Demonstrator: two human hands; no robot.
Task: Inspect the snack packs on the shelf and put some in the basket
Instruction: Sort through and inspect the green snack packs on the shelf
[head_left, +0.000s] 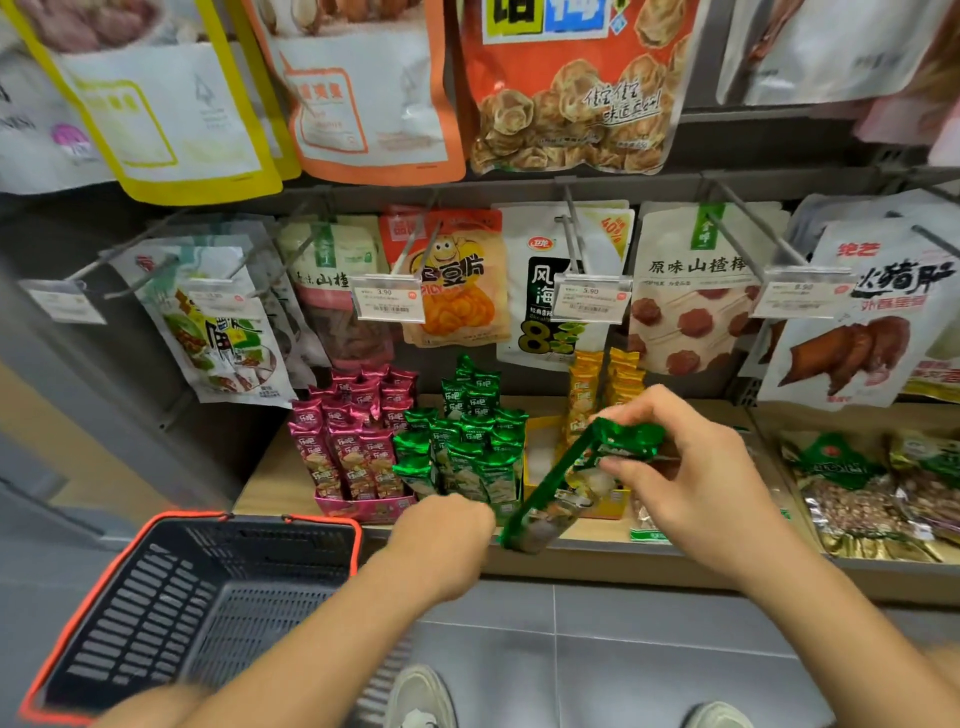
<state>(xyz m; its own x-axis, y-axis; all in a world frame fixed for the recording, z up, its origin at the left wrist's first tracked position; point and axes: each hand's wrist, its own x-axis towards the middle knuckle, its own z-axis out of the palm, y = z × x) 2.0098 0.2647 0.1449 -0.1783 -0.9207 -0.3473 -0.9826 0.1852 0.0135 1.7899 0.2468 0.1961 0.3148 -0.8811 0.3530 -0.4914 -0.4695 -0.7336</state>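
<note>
A long green snack pack hangs tilted in front of the wooden shelf. My right hand pinches its upper end. My left hand sits at its lower end with fingers curled; the grip itself is hidden behind the knuckles. Behind them, display boxes hold several pink packs, green packs and yellow packs. The dark basket with an orange rim hangs at the lower left, with nothing visible inside.
Hanging snack bags on metal pegs with price tags fill the rows above the shelf. Flat nut bags lie on the shelf's right side. Grey floor tiles and my shoes are below.
</note>
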